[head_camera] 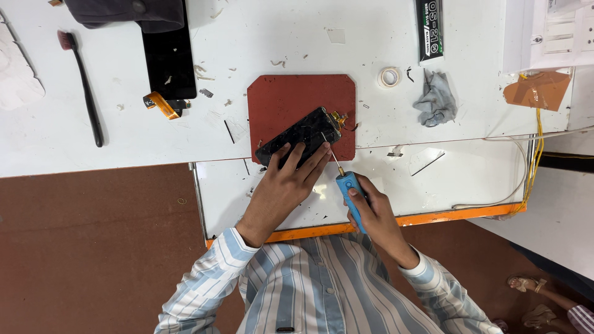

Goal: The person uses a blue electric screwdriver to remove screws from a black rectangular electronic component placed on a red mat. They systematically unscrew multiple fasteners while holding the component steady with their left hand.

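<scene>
A cracked black phone screen panel (301,132) lies tilted on a red mat (291,96) on the white table. My left hand (286,180) presses its fingers flat on the panel's near end. My right hand (371,210) grips a blue pen-shaped tool (348,187) whose thin metal tip (330,149) touches the panel's right edge. A small gold flex cable (340,118) sticks out at the panel's far right corner.
A black flat panel with an orange flex (168,59) lies at the back left, beside a long black brush (86,86). A tape roll (389,77), grey cloth (435,99), black tube (429,29) and yellow wires (533,158) lie right. Another person's sandalled feet (532,300) show at lower right.
</scene>
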A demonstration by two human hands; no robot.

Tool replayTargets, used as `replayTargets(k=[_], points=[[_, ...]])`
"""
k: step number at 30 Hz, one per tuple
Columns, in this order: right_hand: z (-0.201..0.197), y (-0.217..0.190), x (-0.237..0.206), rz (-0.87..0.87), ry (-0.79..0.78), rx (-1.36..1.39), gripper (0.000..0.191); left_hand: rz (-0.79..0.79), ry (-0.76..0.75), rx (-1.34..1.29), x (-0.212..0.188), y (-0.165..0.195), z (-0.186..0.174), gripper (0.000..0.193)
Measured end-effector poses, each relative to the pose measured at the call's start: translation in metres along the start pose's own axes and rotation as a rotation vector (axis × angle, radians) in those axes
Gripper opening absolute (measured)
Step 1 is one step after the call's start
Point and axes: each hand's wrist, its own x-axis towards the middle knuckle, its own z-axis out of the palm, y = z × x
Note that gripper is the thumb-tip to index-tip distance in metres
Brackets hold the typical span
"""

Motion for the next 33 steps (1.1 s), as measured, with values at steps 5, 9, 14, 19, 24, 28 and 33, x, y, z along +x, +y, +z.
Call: replayTargets(k=[5, 9, 14, 19, 24, 28, 33], points=[[0.008, 0.007, 0.0, 0.026, -0.025, 0.123, 0.044, 0.014, -0.011, 0.037, 0.001, 0.001, 0.0, 0.06], [0.014, 0.01, 0.0, 0.026, -0.034, 0.181, 0.046, 0.02, -0.008, 0.036, 0.0, 0.001, 0.002, 0.059], [0.017, 0.014, 0.0, 0.045, -0.037, 0.229, 0.047, 0.028, -0.013, 0.057, 0.001, -0.001, 0.004, 0.057], [0.028, 0.023, 0.0, 0.034, -0.037, 0.388, 0.049, 0.033, -0.006, 0.058, 0.001, -0.002, 0.004, 0.055], [0.036, 0.027, -0.002, 0.027, -0.047, 0.53, 0.042, 0.035, 0.003, 0.071, 0.003, -0.001, 0.003, 0.054], [0.043, 0.027, -0.003, 0.034, -0.054, 0.618, 0.04, 0.046, 0.001, 0.086, 0.003, -0.003, 0.002, 0.055], [0.049, 0.028, -0.004, 0.015, -0.053, 0.692, 0.038, 0.069, 0.007, 0.084, 0.005, -0.005, 0.002, 0.05]])
